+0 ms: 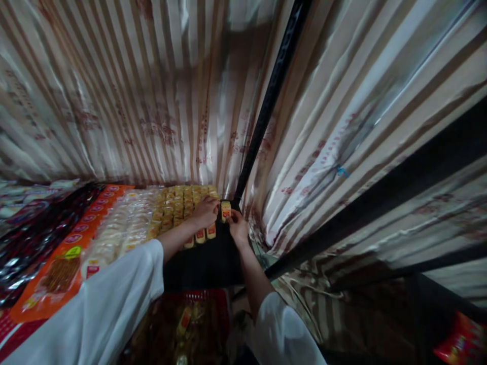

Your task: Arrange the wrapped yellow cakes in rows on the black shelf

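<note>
Both my arms reach forward over a dark shelf (pixel 205 258) into its far right corner. My right hand (pixel 238 226) pinches a small yellow snack packet (pixel 225 211) with a red label and holds it upright at the end of the rows. My left hand (pixel 206 211) rests with curled fingers on the neighbouring yellow packets (pixel 178 203), which lie in several tidy rows. Whether it grips one of them is hidden.
Left of the yellow rows lie pale wrapped snacks (pixel 117 228), orange packets (pixel 68 253) and dark glossy packets (pixel 34 233). A red basket (pixel 198 314) with more snacks sits below me. Striped foil curtains (pixel 342 126) and a black pole (pixel 266 106) close off the back and right.
</note>
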{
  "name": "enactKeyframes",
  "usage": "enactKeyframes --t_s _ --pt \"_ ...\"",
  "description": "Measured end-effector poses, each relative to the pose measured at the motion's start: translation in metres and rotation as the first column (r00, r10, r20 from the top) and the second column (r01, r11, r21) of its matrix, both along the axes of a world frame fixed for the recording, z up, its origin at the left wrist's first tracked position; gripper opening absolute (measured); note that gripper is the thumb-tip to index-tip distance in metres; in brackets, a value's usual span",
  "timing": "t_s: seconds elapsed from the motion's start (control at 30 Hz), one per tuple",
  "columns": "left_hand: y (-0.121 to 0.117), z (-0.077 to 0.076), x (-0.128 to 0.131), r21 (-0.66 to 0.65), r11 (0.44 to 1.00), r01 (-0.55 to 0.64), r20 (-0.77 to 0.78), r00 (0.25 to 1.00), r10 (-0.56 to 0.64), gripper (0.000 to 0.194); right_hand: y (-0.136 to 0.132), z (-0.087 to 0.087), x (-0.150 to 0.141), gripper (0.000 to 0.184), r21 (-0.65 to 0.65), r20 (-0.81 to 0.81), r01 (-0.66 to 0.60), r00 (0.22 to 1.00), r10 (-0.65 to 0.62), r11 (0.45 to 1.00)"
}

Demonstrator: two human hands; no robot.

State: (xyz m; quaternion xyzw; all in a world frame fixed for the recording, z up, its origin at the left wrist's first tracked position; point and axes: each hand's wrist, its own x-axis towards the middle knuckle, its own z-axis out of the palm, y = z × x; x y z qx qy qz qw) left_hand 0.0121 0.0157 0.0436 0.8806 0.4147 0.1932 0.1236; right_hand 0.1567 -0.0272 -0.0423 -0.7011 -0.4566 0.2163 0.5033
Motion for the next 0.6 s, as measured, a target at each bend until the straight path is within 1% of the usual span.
enactKeyframes --t_s 0.07,0.13,0.3,0.4,0.5,0.6 --pt "0.009 -0.002 0.001 0.019 0.999 -0.035 -0.038 0.999 0.035 0.030 0.010 -0.001 -0.003 0.030 -0.014 0.021 0.007 1.000 -0.007 1.000" --pt "0.014 -0.003 0.001 0.041 0.999 -0.034 -0.074 0.997 0.037 0.029 0.018 -0.003 -0.007 0.030 -0.032 0.041 0.011 0.999 -0.009 0.999" --pt "0.018 -0.008 0.001 0.088 0.995 0.047 -0.145 0.989 -0.034 0.029 0.034 -0.010 -0.016 0.029 -0.099 0.084 0.017 0.996 -0.009 0.995" --pt "0.019 -0.014 0.003 0.100 0.992 0.077 -0.164 0.985 -0.060 0.029 0.039 -0.017 -0.018 0.030 -0.083 0.156 0.012 0.988 0.001 0.997" --pt "0.020 -0.019 0.004 0.096 0.992 0.076 -0.170 0.984 -0.059 0.028 0.041 -0.024 -0.018 0.032 -0.046 0.254 -0.005 0.967 0.016 0.999" --pt "0.020 -0.021 0.005 0.108 0.990 0.091 -0.181 0.981 -0.070 0.026 0.041 -0.030 -0.018 0.034 -0.040 0.263 -0.020 0.964 0.030 0.999"
